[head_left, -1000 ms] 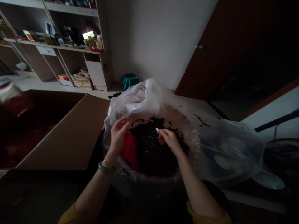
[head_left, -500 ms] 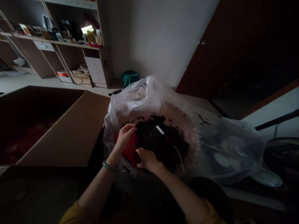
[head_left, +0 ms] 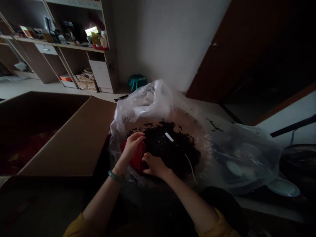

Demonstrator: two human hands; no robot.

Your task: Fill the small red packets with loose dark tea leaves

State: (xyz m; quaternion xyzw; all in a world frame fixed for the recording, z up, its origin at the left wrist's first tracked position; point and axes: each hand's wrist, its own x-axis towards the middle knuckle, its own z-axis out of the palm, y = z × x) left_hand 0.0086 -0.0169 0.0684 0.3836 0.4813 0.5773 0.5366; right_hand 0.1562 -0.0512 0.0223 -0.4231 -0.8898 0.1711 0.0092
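One red bundle (head_left: pixel 140 157) lies inside the round tub (head_left: pixel 184 119), against the tub's left side. The left hand (head_left: pixel 133 144) is over the bundle's upper part, its fingers bent and drawn together toward the thumb; whether they pinch anything, I cannot tell. The right hand (head_left: pixel 156 166) is at the tub's near side, just right of the bundle, with thumb and fingers spread apart in a curve facing it; contact with the red material is unclear in the dim light.

Dark, crumbly material (head_left: pixel 170 154) covers much of the tub's bottom, with loose bits scattered toward the far wall. Near the tub's middle, a white strip (head_left: pixel 169 137) rests at a slant on this material, and a small red spot (head_left: pixel 176 145) shows beside it. A thin white cord (head_left: pixel 191 164) curves down toward the tub's near right edge.

Clear plastic (head_left: pixel 160 95) is bunched up along the tub's far left rim, and a wide plastic sheet (head_left: pixel 249 154) spreads out to the tub's right, with a pale oval dish (head_left: pixel 282 187) near its end. Left of the tub stands an open cardboard box (head_left: pixel 66 144) with red items (head_left: pixel 29 151) inside. Beyond the tub is a green stool (head_left: pixel 137 82).
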